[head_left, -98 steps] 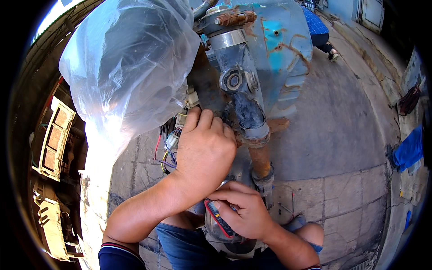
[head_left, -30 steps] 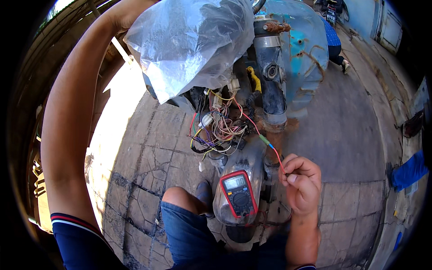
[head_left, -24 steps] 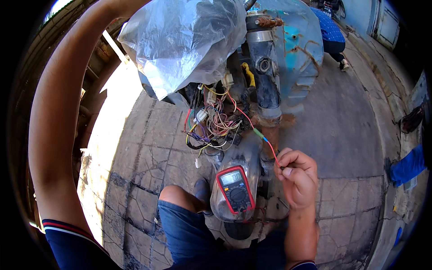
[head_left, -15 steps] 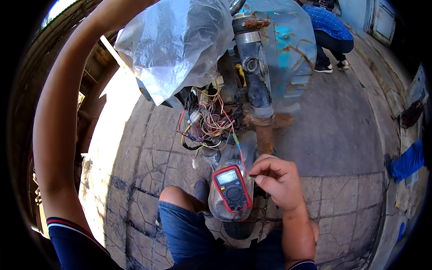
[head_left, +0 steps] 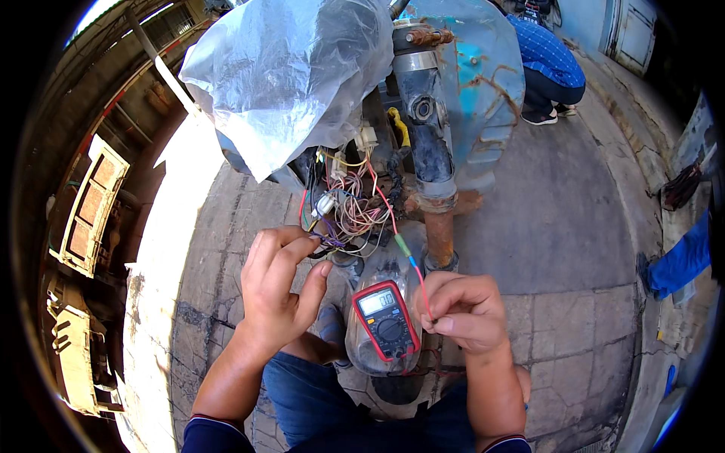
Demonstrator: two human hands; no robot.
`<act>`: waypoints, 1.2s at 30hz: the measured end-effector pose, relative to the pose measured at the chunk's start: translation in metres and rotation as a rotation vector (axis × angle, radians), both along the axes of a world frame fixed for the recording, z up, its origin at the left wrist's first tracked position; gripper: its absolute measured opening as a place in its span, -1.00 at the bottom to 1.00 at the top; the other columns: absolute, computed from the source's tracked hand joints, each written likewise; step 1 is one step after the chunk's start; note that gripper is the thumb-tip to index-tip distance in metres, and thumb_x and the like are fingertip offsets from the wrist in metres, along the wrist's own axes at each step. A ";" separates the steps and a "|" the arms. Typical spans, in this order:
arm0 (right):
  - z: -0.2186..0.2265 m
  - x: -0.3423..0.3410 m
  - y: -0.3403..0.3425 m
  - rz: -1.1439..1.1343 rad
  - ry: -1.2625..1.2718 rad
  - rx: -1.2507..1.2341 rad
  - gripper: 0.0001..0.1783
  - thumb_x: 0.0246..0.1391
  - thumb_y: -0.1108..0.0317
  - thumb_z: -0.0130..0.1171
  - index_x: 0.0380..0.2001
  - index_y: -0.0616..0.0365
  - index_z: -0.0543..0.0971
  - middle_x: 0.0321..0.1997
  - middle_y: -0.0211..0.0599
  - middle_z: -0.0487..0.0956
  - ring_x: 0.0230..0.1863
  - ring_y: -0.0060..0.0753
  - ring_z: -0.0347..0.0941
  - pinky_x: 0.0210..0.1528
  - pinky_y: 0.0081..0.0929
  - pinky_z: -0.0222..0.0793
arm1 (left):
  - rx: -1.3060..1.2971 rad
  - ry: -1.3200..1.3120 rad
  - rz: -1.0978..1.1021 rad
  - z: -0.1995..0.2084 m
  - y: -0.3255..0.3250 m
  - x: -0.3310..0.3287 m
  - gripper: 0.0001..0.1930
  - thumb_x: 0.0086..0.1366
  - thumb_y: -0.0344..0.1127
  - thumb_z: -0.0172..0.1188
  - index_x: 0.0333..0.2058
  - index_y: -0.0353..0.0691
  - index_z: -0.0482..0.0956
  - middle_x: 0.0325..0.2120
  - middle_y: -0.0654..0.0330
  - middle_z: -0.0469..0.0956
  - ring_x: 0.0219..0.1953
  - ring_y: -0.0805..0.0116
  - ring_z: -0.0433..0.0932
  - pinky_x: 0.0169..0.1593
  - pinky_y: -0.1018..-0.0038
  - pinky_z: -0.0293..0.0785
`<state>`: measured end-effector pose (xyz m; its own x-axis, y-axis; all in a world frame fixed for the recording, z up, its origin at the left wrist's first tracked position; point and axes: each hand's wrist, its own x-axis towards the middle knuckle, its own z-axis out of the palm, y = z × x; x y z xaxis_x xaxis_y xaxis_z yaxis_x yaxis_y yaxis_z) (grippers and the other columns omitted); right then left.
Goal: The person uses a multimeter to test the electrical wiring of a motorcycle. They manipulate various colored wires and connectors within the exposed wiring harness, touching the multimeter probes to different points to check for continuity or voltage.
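Observation:
My right hand [head_left: 462, 311] pinches a thin red wire [head_left: 420, 281] that runs up through a green and blue joint to a tangle of coloured wires [head_left: 349, 213] under a scooter's steering column [head_left: 428, 143]. A red and black multimeter [head_left: 383, 318] lies on the grey front mudguard [head_left: 374, 362] just left of that hand. My left hand [head_left: 279, 291] is open, fingers spread, below the wire bundle and left of the meter, holding nothing. A clear plastic bag [head_left: 283, 75] covers the handlebar area above.
A rusty blue leg shield [head_left: 483, 83] stands behind the column. A crouching person in a blue checked shirt [head_left: 547, 64] is at the upper right. Cracked paving [head_left: 574, 249] surrounds the scooter. Wooden frames [head_left: 87, 219] lie at the left. A blue cloth [head_left: 683, 260] is at the right edge.
My left arm has come down from above the plastic bag; the hand now hovers open beside the meter. My right hand keeps pinching the red wire near the meter.

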<state>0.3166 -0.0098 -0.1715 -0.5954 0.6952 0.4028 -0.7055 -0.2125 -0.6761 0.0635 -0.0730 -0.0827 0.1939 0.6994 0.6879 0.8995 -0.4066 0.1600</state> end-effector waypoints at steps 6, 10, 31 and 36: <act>-0.003 0.003 0.005 -0.114 0.173 0.009 -0.86 -0.03 0.49 0.28 -0.38 0.33 0.63 -0.44 -0.12 0.53 -0.52 -0.34 0.38 -0.47 -0.40 0.23 | 0.042 -0.501 0.104 -0.039 0.003 -0.005 -0.70 0.21 -0.45 0.30 -0.11 -0.32 0.45 -0.15 0.10 0.42 -0.11 0.32 0.39 0.02 0.39 0.34; -0.009 0.005 0.005 -0.195 0.109 -0.084 -0.81 0.05 0.48 0.28 -0.25 0.33 0.64 -0.37 -0.14 0.51 -0.46 -0.35 0.40 -0.42 -0.44 0.27 | 0.033 -0.553 0.120 -0.044 0.013 -0.007 -0.53 0.12 -0.40 0.41 -0.03 -0.33 0.42 -0.08 0.02 0.43 -0.06 0.19 0.41 0.06 0.34 0.35; -0.027 0.020 0.024 -0.414 0.167 -0.209 -0.75 0.23 0.50 0.19 -0.03 0.24 0.60 -0.20 -0.19 0.56 -0.35 -0.42 0.40 -0.36 -0.50 0.28 | 0.089 -0.431 0.018 -0.057 -0.011 -0.013 -0.66 0.18 -0.52 0.33 -0.06 -0.32 0.49 -0.10 0.01 0.49 -0.03 0.23 0.48 0.09 0.32 0.40; -0.028 0.020 0.024 -0.398 0.160 -0.199 -0.74 0.25 0.52 0.15 0.00 0.23 0.59 -0.18 -0.17 0.56 -0.34 -0.42 0.41 -0.34 -0.50 0.29 | 0.067 0.150 -0.040 -0.024 0.019 0.025 -0.68 0.04 -0.53 0.39 -0.18 -0.28 0.59 -0.21 0.08 0.53 -0.13 0.09 0.49 -0.06 0.26 0.40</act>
